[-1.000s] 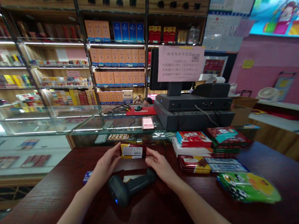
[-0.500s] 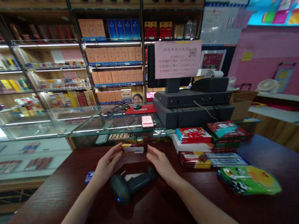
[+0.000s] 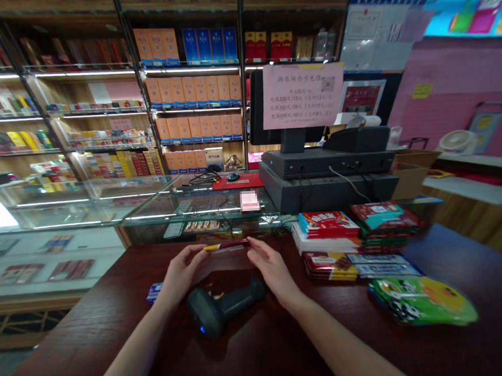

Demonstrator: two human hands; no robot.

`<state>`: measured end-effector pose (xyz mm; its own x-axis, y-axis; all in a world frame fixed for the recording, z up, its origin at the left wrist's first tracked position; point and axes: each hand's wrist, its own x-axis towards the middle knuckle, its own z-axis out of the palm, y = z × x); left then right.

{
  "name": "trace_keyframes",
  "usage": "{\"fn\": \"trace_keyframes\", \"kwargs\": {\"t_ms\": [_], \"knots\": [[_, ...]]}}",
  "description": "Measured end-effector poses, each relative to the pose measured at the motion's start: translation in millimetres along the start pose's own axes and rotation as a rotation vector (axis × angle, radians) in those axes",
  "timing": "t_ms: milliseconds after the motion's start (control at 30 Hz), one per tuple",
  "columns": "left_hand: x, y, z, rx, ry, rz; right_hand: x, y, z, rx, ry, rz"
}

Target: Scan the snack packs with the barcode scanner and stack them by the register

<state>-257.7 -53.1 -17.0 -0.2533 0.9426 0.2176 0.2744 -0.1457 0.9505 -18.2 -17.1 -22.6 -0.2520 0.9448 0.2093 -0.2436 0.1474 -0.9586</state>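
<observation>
The wrapped bar (image 3: pixel 227 245) lies directly between the two hands, its long axis running from side to side and its narrow edge turned toward the viewer; the broad faces can hardly be made out. Neither hand is clearly nearer, since each has one end. The left hand (image 3: pixel 182 274) pinches the yellow end between thumb and fingertips, and the right hand (image 3: pixel 275 266) pinches the dark red end in the same way, with the middle of the bar free. The bar appears to be held clear of the table (image 3: pixel 74 352).

Nearer the viewer, between the forearms, a barcode scanner (image 3: pixel 224 310) rests on the table, its head to the left with a small blue light showing, its handle slanting toward the right hand; neither hand appears to grip it. A blue packet (image 3: pixel 154 292) lies just beside the left wrist, partly hidden.

To the right, well apart from the bar, are a stack of chocolate bars (image 3: pixel 330 266), blue-and-white packets (image 3: pixel 383 266), a green bag (image 3: pixel 423 301) and, behind these, red boxes (image 3: pixel 327 224). Beyond the table stand a glass case (image 3: pixel 180 209) and a cash register (image 3: pixel 327 189).
</observation>
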Motion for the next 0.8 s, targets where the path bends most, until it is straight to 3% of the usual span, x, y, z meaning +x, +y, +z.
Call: {"fn": "trace_keyframes", "kwargs": {"t_ms": [233,800], "knots": [[-3,10,-0.3,0.081,-0.026,0.093,3,1,-4,0.052,0.081,-0.037],[-11,21,-2.7,-0.040,-0.146,0.219,5,-13,-15,0.201,0.011,-0.119]]}}
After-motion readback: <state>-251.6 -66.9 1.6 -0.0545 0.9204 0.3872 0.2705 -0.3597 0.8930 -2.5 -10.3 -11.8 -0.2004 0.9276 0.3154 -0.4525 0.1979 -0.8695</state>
